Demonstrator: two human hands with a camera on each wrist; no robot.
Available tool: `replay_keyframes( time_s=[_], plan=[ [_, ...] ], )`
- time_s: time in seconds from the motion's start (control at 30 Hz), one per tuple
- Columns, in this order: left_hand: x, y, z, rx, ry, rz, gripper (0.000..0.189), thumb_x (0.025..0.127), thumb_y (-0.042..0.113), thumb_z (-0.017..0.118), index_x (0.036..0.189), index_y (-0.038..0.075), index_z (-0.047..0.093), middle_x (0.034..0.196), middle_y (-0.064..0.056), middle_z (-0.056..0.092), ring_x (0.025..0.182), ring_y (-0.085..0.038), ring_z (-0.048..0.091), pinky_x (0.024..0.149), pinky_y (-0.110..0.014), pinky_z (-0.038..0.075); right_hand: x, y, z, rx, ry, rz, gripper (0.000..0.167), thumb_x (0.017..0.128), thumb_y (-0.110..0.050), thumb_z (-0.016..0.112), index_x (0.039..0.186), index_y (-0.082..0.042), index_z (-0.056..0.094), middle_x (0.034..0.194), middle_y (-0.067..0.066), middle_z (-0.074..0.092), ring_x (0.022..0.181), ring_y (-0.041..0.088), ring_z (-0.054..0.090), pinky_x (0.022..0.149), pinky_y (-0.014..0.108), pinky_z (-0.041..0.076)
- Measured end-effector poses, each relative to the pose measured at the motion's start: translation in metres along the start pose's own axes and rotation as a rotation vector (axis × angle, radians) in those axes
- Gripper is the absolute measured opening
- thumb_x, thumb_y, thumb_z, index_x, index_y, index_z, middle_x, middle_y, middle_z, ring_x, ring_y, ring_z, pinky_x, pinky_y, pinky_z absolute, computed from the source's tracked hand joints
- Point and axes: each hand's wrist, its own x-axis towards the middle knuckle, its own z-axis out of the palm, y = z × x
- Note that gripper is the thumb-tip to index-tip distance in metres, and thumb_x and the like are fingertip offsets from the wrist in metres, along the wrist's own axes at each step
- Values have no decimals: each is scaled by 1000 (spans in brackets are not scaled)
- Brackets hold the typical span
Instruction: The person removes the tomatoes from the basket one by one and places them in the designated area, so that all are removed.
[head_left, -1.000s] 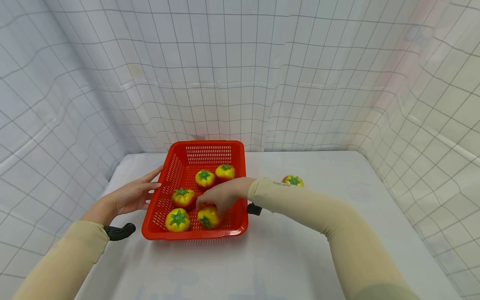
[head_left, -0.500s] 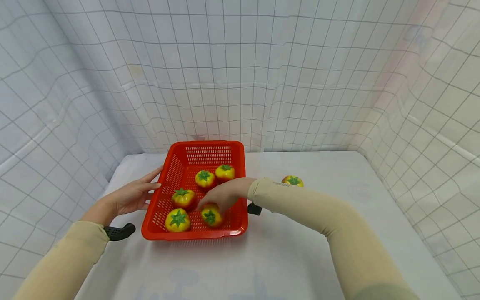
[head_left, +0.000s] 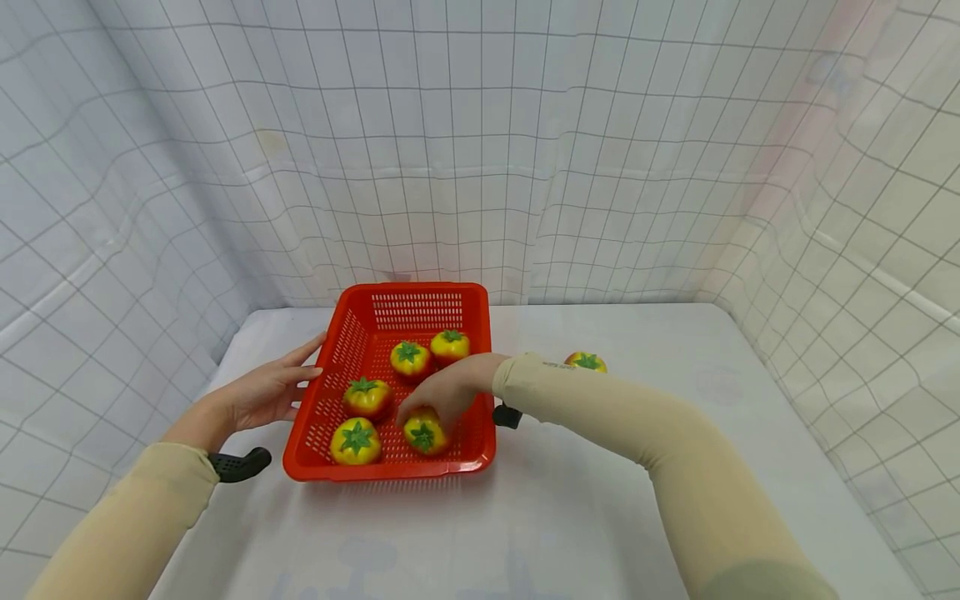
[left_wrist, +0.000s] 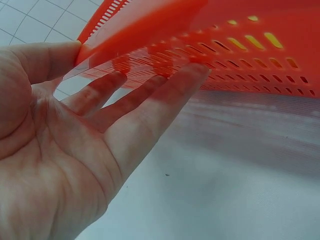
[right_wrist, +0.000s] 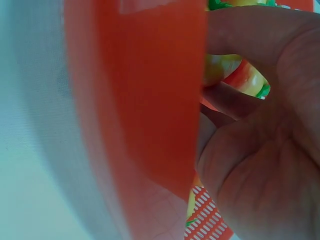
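In the head view a red plastic basket point(head_left: 390, 472) holds several glossy yellow-red tomatoes with green star-shaped tops. My right hand point(head_left: 444, 390) reaches over the basket's right wall and grips the tomato point(head_left: 426, 433) in the near right corner. Its fingertips are partly hidden; in the right wrist view the basket wall point(right_wrist: 150, 90) covers part of the hand point(right_wrist: 260, 165). My left hand point(head_left: 262, 392) rests against the basket's left side. The left wrist view has its fingers point(left_wrist: 145, 117) stretched along the slotted outer wall, with the thumb at the rim.
Another tomato point(head_left: 587, 362) lies on the white table point(head_left: 675, 400) right of the basket, partly behind my right sleeve point(head_left: 600, 408). Beside the held one are a tomato point(head_left: 356, 442) at near left and a tomato point(head_left: 368, 398) behind it. White grid-lined curtains point(head_left: 480, 167) enclose the table.
The tomato in my right hand has turned its green top upward and shifted slightly right. Since half a second ago it has barely moved. My left hand and the basket stay in place.
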Motion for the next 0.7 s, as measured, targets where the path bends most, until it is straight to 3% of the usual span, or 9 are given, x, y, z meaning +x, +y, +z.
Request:
replay_keyframes(
  time_s=[0.7],
  plan=[
    [0, -1, -1, -3, 3, 3, 72, 112, 26, 41, 163, 40, -7, 168, -21, 7, 123, -29, 57, 95, -54, 54, 7, 7, -3, 49, -39, 5, 62, 88, -14, 81, 138, -41, 57, 133, -12, 50, 122, 13, 44, 92, 27, 54]
  ],
)
